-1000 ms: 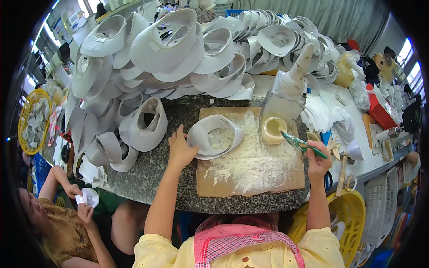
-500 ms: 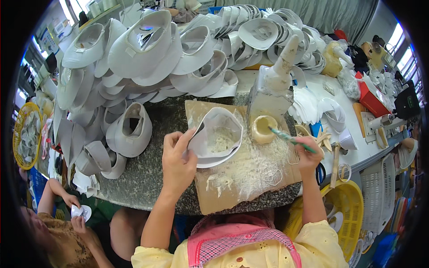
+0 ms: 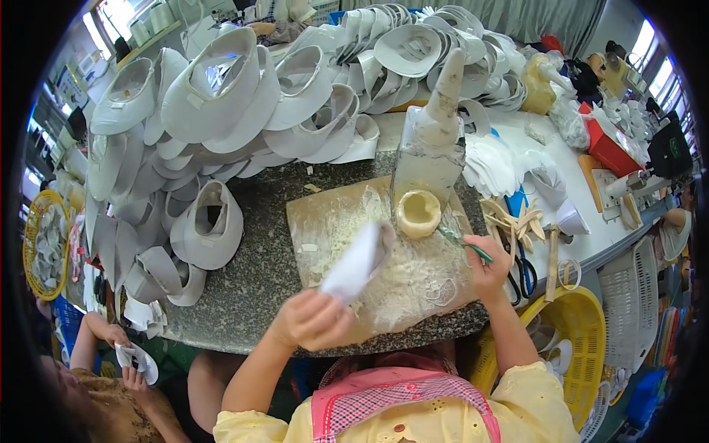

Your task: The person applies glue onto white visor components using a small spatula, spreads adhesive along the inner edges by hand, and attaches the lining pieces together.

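My left hand (image 3: 314, 321) is closed on a white visor piece (image 3: 353, 262), which is smeared by motion and tilted over the cardboard (image 3: 317, 232). My right hand (image 3: 489, 267) grips a green-handled brush (image 3: 480, 252). The brush head lies just right of the round mouth of a crusted, pale glue container (image 3: 428, 173), outside the opening. Pale yellowish paste (image 3: 419, 213) shows inside that mouth. Dried, cream-coloured residue covers much of the cardboard beneath both hands.
Stacked white visors (image 3: 214, 111) crowd the table's left and back. On the right lie black-handled scissors (image 3: 526, 277), wooden clips (image 3: 517, 219) and white cut pieces (image 3: 491, 170). A yellow basket (image 3: 591, 347) stands below the right edge. A co-worker's hands (image 3: 129, 362) hold a white piece at lower left.
My left hand has come down toward me, turning the visor piece from open-side-up to nearly edge-on. The brush has left the container's mouth and moved lower. The whole view has shifted slightly.
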Demonstrator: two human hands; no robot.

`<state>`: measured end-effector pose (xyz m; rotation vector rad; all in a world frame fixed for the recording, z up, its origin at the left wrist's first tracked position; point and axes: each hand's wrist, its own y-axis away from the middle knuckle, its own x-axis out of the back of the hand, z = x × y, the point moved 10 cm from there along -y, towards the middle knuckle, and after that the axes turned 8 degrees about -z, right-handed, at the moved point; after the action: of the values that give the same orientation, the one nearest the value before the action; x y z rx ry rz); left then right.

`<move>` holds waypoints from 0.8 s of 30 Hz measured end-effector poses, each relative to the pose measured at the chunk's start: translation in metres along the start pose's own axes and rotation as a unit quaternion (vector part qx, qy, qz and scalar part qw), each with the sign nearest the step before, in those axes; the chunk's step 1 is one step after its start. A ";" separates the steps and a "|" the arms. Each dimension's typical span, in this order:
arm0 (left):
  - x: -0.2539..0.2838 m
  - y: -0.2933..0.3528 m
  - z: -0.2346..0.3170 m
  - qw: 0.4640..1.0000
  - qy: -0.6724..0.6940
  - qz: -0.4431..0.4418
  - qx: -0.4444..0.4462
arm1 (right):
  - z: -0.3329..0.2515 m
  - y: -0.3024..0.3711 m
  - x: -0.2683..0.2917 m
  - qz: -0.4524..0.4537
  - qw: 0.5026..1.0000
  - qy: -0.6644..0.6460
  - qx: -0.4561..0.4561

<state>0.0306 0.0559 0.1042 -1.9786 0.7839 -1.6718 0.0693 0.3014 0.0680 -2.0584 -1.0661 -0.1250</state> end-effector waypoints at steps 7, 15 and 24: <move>0.079 0.018 -0.111 0.863 0.247 0.275 0.345 | -0.001 0.014 0.011 0.098 0.982 -0.160 -0.036; -0.007 -0.038 -0.141 0.845 0.362 -0.181 0.350 | 0.021 0.019 0.027 0.093 0.974 -0.129 -0.163; -0.136 -0.020 -0.136 0.957 -0.050 -0.267 0.099 | -0.066 -0.017 -0.058 -0.146 0.978 -0.142 0.034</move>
<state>-0.1159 0.1662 0.0410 -2.2309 0.0288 -1.8211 0.0366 0.2240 0.0995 -1.8842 -1.5263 0.0586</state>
